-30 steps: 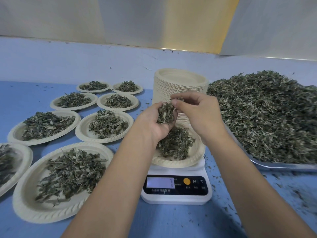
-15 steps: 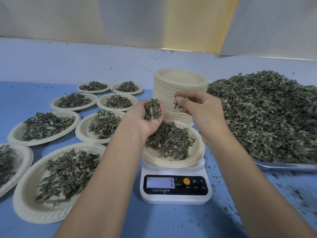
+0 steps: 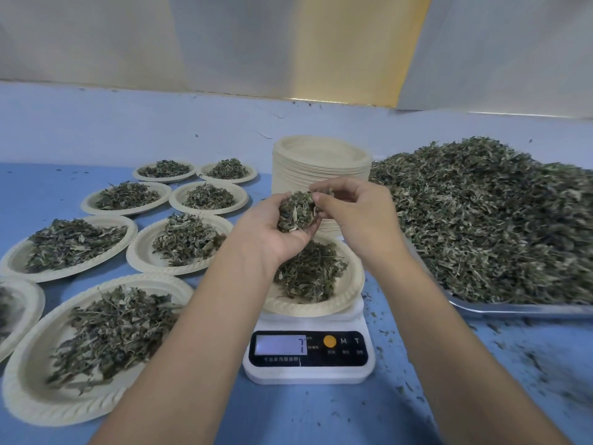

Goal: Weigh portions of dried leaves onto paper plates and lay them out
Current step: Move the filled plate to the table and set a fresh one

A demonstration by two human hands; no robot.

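Filled plates (image 3: 32, 406): I count eight to the left of the scale (image 3: 308, 358), in two rows running away from me. Each holds a portion of leaves, and the nearest left one is cut off by the edge of view.
Left hand (image 3: 276, 236): above the scale, palm up, fingers curled round a clump of dried leaves (image 3: 296, 211).
Scale: in front of me on the blue table (image 3: 288, 419), display lit, but I cannot read the digits for sure.
Plate on the scale (image 3: 351, 293): sits on the scale's platform, directly under both hands, with a loose portion of leaves in it.
Stack of empty plates (image 3: 321, 162): just behind the scale, tall and upright.
Right hand (image 3: 356, 216): above the scale, thumb and fingertips pinching at the top of the same clump.
Leaf heap (image 3: 497, 220): right of the scale, a large mound.
Metal tray (image 3: 513, 308): under the heap, only its near rim showing, with crumbs scattered on the table beside it.
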